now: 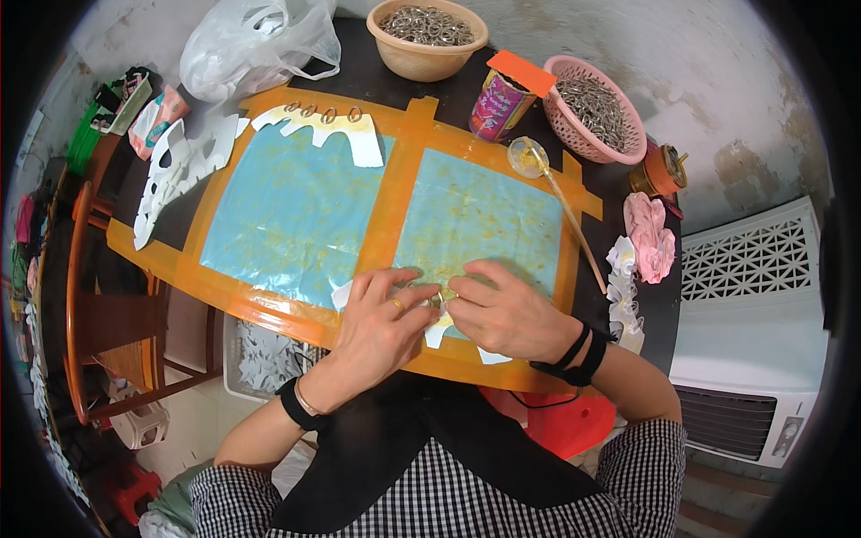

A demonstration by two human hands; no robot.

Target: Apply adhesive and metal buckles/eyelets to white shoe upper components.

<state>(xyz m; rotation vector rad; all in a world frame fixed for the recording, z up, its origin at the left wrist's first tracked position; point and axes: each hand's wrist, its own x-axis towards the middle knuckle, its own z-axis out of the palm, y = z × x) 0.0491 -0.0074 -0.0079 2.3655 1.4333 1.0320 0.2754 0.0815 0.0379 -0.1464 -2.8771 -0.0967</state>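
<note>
At the front edge of the right blue panel (484, 211), both my hands bend over a white scalloped piece (437, 334) with yellowish smears. My left hand (381, 318), a gold ring on one finger, has its fingers curled down onto this piece. My right hand (511, 314) is closed in a pinch beside the left fingertips. Something small and shiny shows between the two hands, mostly hidden by the fingers. Farther left, another white scalloped piece (362, 148) carries several metal rings (329, 116) along its yellow-smeared edge; it lies on the left blue panel (291, 215).
Orange tape (392, 211) frames both panels. At the back stand a beige bowl (421, 58) and a pink basket (639, 134) of metal rings, and a purple can (500, 106). A stick (578, 233) rests across a small clear dish (527, 158). White cut-outs (184, 166) lie left.
</note>
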